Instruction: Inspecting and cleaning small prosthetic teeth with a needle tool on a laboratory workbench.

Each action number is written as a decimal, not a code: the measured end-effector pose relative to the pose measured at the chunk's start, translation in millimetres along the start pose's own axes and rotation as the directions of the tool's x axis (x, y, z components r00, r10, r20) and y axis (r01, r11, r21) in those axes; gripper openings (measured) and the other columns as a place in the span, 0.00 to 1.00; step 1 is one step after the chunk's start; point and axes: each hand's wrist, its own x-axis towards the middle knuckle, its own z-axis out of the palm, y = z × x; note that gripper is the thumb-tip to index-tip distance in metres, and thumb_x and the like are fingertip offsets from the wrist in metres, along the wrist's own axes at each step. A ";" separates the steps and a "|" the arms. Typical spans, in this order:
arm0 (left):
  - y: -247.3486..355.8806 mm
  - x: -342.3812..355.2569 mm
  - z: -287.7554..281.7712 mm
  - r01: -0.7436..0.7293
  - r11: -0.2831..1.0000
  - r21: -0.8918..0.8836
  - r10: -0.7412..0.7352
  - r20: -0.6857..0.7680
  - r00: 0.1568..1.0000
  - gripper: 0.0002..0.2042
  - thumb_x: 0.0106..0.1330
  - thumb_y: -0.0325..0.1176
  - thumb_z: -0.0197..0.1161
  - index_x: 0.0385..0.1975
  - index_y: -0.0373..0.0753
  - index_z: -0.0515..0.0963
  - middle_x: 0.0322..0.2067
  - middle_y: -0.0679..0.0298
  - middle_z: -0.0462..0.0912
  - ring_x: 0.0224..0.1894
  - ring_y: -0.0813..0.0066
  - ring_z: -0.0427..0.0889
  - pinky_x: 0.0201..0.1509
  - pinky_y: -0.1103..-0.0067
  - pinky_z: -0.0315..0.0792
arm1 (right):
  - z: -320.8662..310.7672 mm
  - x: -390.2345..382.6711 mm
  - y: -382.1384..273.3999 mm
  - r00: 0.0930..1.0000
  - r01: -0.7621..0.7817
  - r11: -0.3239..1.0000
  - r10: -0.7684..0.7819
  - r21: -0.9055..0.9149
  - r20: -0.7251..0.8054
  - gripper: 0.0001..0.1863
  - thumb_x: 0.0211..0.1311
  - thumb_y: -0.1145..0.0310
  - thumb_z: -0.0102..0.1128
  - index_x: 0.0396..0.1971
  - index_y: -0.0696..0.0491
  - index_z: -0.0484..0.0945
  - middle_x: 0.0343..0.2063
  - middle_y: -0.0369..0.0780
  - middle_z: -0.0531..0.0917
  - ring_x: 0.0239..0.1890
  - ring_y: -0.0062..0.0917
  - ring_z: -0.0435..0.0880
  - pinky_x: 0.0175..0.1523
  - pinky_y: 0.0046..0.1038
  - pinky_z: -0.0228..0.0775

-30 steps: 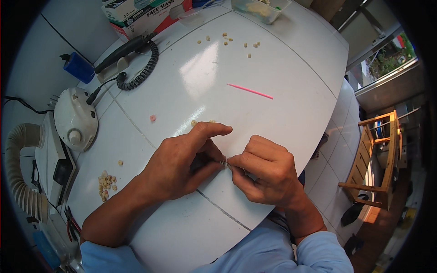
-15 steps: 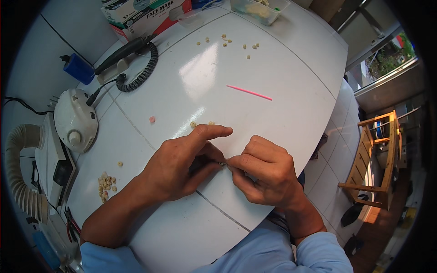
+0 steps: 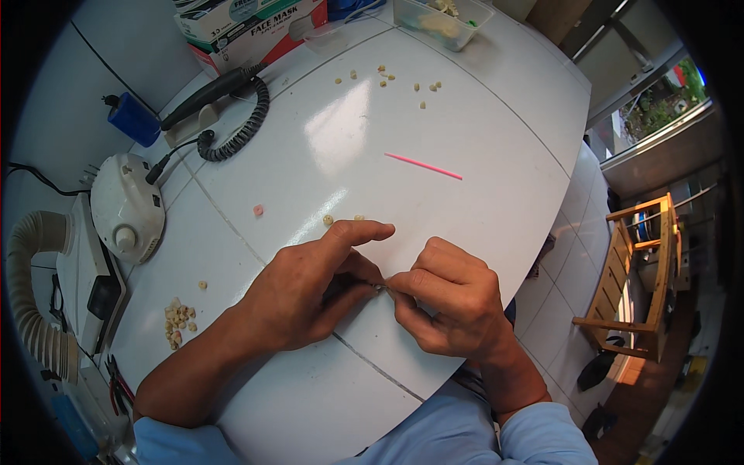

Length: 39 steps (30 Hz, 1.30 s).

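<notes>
Over the white tiled table [image 3: 457, 209], my left hand [image 3: 310, 283] and my right hand [image 3: 449, 298] meet at their fingertips. Both are closed in a pinch on a tiny dark, shiny piece [image 3: 378, 287]. It is too small and too covered by fingers to tell its kind. The left index finger juts out above the pinch. Just beyond that hand lie a couple of small cream-coloured beads or tooth-like pieces [image 3: 328, 220]. A pink ring-like piece [image 3: 258, 210] rests farther left, and a thin pink stick [image 3: 423, 166] lies beyond my right hand.
Left stand a white rotary-tool control box [image 3: 128, 208], its black handpiece [image 3: 211, 97] with a coiled cord, and a ribbed hose [image 3: 35, 287]. A pile of cream pieces [image 3: 178, 316] sits beside my left forearm. Mask boxes [image 3: 248, 31] and a clear tub [image 3: 442, 22] stand far back.
The whole view has shifted slightly, so the table things appear a little lower. Both hands keep their pinch, with only small finger movement.
</notes>
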 end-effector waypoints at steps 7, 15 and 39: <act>-1.6 -0.8 0.4 0.009 1.000 -0.001 -0.009 0.001 1.000 0.34 0.69 0.16 0.72 0.72 0.37 0.65 0.38 0.57 0.93 0.45 0.62 0.95 0.51 0.72 0.86 | 0.5 0.3 0.3 1.000 -0.008 1.000 0.008 -0.008 -0.010 0.10 0.47 0.84 0.74 0.28 0.58 0.82 0.25 0.39 0.74 0.27 0.29 0.77 0.30 0.33 0.70; -3.4 0.0 2.6 -0.017 1.000 -0.004 0.017 0.002 1.000 0.34 0.68 0.16 0.72 0.72 0.36 0.65 0.38 0.56 0.93 0.45 0.62 0.95 0.52 0.72 0.87 | -1.3 -1.2 0.4 1.000 -0.017 1.000 0.016 0.020 0.004 0.09 0.47 0.84 0.73 0.27 0.58 0.81 0.25 0.39 0.74 0.27 0.30 0.76 0.30 0.33 0.70; -0.1 -1.1 1.0 0.012 1.000 0.003 -0.012 -0.003 1.000 0.34 0.67 0.16 0.74 0.71 0.37 0.66 0.39 0.56 0.93 0.44 0.63 0.96 0.50 0.73 0.87 | 1.4 -1.8 2.5 1.000 -0.009 1.000 0.009 0.020 -0.005 0.11 0.43 0.83 0.73 0.30 0.57 0.89 0.21 0.36 0.77 0.24 0.26 0.77 0.27 0.30 0.68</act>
